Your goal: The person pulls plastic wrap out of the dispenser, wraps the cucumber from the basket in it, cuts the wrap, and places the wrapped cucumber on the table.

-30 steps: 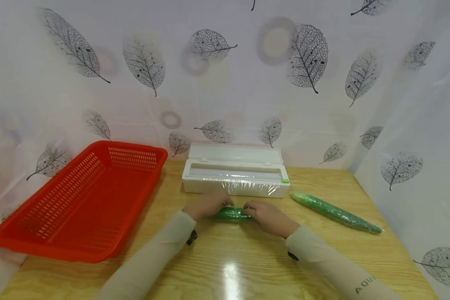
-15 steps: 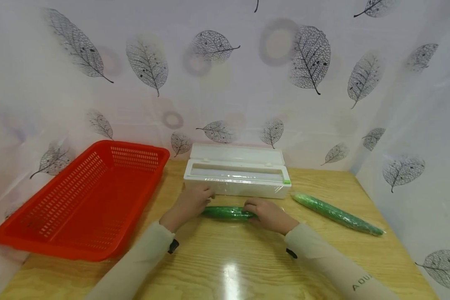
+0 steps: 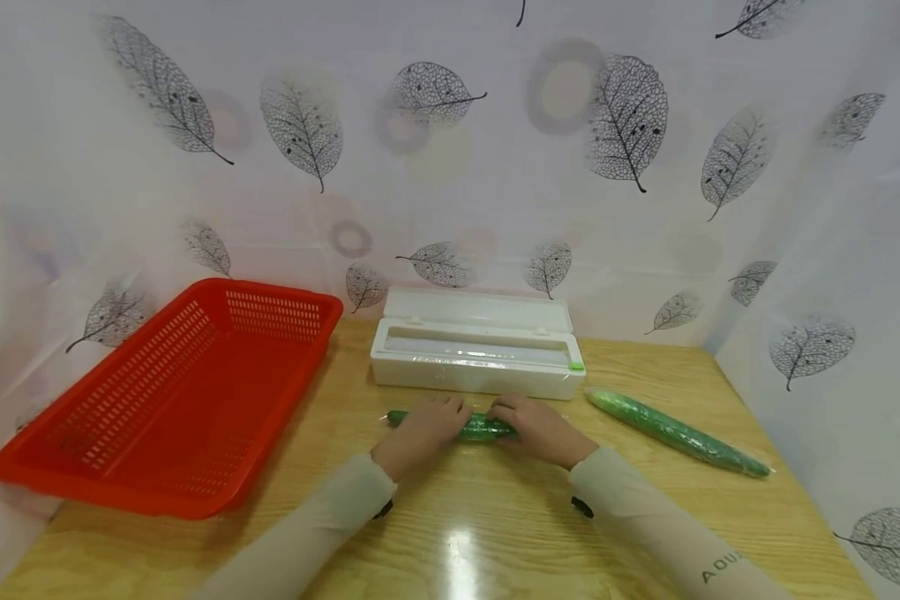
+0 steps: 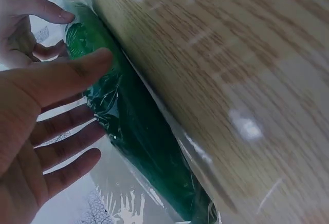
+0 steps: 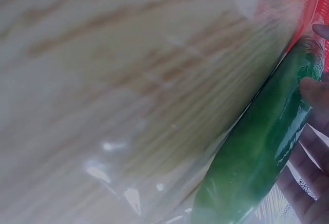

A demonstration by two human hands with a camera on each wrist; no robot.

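Observation:
A cucumber (image 3: 477, 428) in clear cling film lies crosswise on the table, just in front of the white box. My left hand (image 3: 423, 427) holds it left of its middle, and its narrow left end sticks out past the knuckles. In the left wrist view the thumb lies over the cucumber (image 4: 141, 131) while the fingers spread along its far side. My right hand (image 3: 537, 429) grips the right part, covering that end in the head view. Wrinkled film bunches on the cucumber (image 5: 257, 136) near the right thumb in the right wrist view.
Behind the hands stands a white cling film box (image 3: 480, 377) with its lid (image 3: 476, 308) up. Another wrapped cucumber (image 3: 678, 433) lies slanted on the right. A red plastic basket (image 3: 281, 425) stands at the left. A leaf-patterned curtain (image 3: 480, 192) hangs behind the table.
My left hand moved left off the cucumber toward the box front, then came back onto it. The shiny film creases over the box front have faded. My right hand has stayed on the cucumber.

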